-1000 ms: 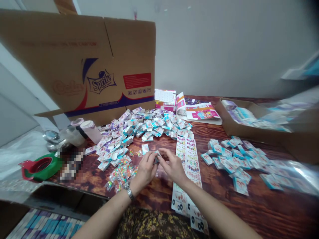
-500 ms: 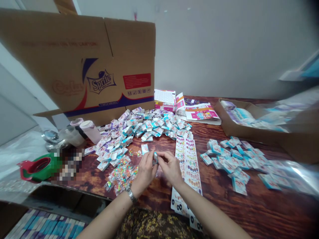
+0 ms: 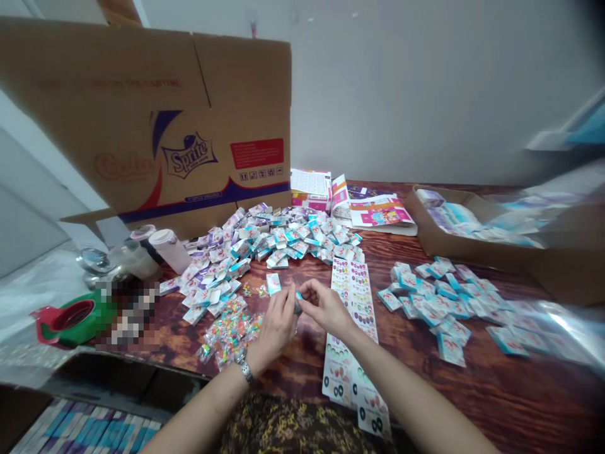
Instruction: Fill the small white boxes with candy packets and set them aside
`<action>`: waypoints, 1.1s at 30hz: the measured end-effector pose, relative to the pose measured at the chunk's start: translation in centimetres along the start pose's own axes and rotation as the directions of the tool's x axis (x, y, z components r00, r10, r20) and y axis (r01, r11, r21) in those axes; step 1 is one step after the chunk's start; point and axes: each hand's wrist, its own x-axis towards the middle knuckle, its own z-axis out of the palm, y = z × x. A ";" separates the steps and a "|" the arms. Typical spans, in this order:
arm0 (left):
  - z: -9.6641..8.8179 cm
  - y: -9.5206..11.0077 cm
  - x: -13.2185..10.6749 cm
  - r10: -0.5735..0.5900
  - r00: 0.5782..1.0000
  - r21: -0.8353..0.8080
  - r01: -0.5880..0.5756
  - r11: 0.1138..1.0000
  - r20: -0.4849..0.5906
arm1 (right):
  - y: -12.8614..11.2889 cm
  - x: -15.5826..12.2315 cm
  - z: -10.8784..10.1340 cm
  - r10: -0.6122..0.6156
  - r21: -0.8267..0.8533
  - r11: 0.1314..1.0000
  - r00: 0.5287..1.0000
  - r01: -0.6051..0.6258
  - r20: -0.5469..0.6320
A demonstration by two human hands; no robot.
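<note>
Between my two hands is a small blue-and-white box [image 3: 298, 301], mostly hidden by the fingers. My left hand [image 3: 278, 321], with a metal watch at the wrist, is closed around it. At its right side my right hand [image 3: 326, 308] pinches the box's upper end with thumb and forefinger. Just behind my left hand a single small box [image 3: 273, 284] lies on the table. Small clear bags of colourful candy [image 3: 231, 331] lie to the left of my left hand. Sticker sheets [image 3: 341, 353] run beneath my right forearm.
A heap of small boxes [image 3: 283, 236] lies before a big Sprite carton [image 3: 246, 126]. More boxes [image 3: 439, 296] lie at the right, near a cardboard tray [image 3: 472, 249]. Cups [image 3: 167, 249] and a green tape roll [image 3: 97, 315] stand at the left. Printed card sheets [image 3: 382, 213] are at the back.
My right hand has shifted slightly, its fingers now more raised at the box's upper end. My left hand keeps its hold. The whole view has moved a little.
</note>
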 end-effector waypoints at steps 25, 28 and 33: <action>-0.3 0.9 0.0 -0.177 0.971 -0.166 0.204 0.965 0.163 | 0.5 -1.4 1.1 -0.017 -0.058 0.998 0.987 0.008 -0.161; -0.5 1.0 -0.1 -0.181 0.970 -0.244 0.218 0.945 0.163 | 1.0 -1.4 0.9 0.014 -0.025 1.000 0.995 -0.017 -0.101; -0.4 0.9 -0.2 -0.195 0.967 -0.299 0.236 0.925 0.162 | 0.9 -1.0 0.0 0.020 -0.032 0.999 0.999 -0.021 -0.026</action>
